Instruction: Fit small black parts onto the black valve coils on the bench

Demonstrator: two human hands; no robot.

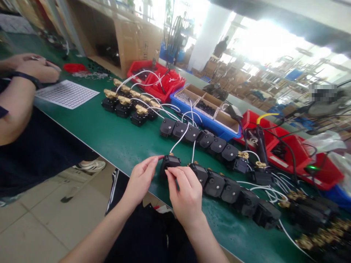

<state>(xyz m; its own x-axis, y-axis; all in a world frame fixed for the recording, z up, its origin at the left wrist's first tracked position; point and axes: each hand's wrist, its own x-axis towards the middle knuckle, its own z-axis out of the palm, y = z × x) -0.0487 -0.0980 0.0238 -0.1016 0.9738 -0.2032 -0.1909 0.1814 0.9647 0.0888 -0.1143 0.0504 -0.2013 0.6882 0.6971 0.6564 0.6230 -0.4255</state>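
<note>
A small black valve block with a white wire [169, 161] stands at the near edge of the green table [109, 135], first in a row of like black blocks [227, 188]. My left hand [141, 179] pinches its left side with thumb and forefinger. Pressed against its front, my right hand [185, 195] has its fingers curled together on the block. A second row of black blocks [203, 138] lies just behind.
Brass-topped black valves [124, 104] cluster at the left rear. Red bins [159, 82], a blue bin with cardboard dividers [208, 113] and more red bins [296, 153] line the back. Another person's arms [24, 73] rest by a white sheet [67, 94].
</note>
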